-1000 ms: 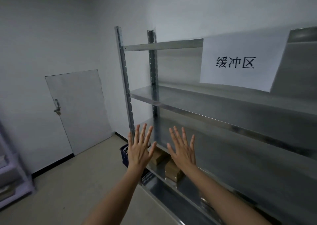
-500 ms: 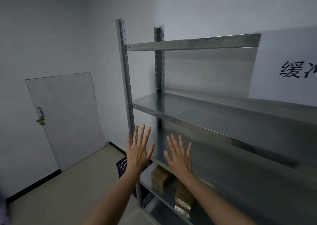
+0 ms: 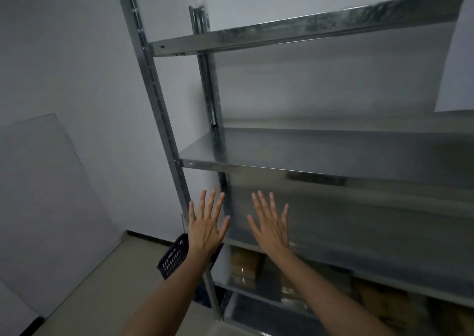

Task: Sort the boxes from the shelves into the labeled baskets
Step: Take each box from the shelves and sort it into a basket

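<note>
Both arms reach forward. The left grip (image 3: pixel 206 229) and right grip (image 3: pixel 272 229) are spread flat with straight fingers, holding nothing. Brown boxes (image 3: pixel 243 265) lie low in the metal rack (image 3: pixel 282 167), at six o'clock from the right grip, untouched. A dark basket (image 3: pixel 174 256) stands at seven o'clock from the left grip.

I log the left hand (image 3: pixel 206 229) and right hand (image 3: pixel 272 229), lower centre of frame: both bare. Left forearm (image 3: pixel 164 297) and right forearm (image 3: pixel 320 284) are bare too, down to the bottom edge. Fingers are slim; finer detail is lost to blur.
</note>
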Demonstrator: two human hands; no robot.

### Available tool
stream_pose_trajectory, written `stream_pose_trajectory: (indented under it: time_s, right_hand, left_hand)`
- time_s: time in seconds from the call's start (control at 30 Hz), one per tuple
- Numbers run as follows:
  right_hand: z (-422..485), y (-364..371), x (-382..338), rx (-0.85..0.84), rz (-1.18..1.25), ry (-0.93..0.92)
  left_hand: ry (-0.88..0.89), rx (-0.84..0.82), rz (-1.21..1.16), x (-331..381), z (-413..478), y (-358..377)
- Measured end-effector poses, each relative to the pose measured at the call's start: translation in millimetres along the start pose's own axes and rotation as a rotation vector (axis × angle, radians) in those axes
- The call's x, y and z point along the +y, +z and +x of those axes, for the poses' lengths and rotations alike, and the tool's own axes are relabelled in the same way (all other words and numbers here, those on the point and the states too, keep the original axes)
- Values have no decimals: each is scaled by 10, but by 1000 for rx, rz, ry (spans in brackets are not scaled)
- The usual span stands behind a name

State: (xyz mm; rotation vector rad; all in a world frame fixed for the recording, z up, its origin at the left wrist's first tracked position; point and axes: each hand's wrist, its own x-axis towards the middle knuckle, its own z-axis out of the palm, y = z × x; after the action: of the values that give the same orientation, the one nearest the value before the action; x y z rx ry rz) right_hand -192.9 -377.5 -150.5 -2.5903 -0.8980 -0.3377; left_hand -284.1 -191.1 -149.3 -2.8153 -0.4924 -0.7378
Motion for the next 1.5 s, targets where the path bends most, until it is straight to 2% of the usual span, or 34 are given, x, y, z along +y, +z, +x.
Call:
stream_pose_trajectory:
  time_s: [0.33,0.63,0.83,0.97,1.17,1.33,1.5]
  right_hand:
    - [93,438,-44,-44,-81,184]
    - [124,752,-87,11,-111,233]
    - [174,1214,-271,78,-93,343]
    - [153,1744,-383,55,-137,383]
    - [58,2807,-417,32,-110,433]
    - [-252,3999,-184,-10,-148,423]
    - [-385,5112,337,-16,-194,385]
  left_hand:
    - [128,-70,-125,-231,150,547]
    - [177,-110,-126,-359,204,941]
    - [260,-178,-164,-667,222,1466]
    - [220,-209,-234,-821,103,1907]
    - [298,-224,-298,-888,-309,2851]
    - [311,-263,-316,-859,-930,4064]
    - [315,-265,-291,-686,-1160,5218]
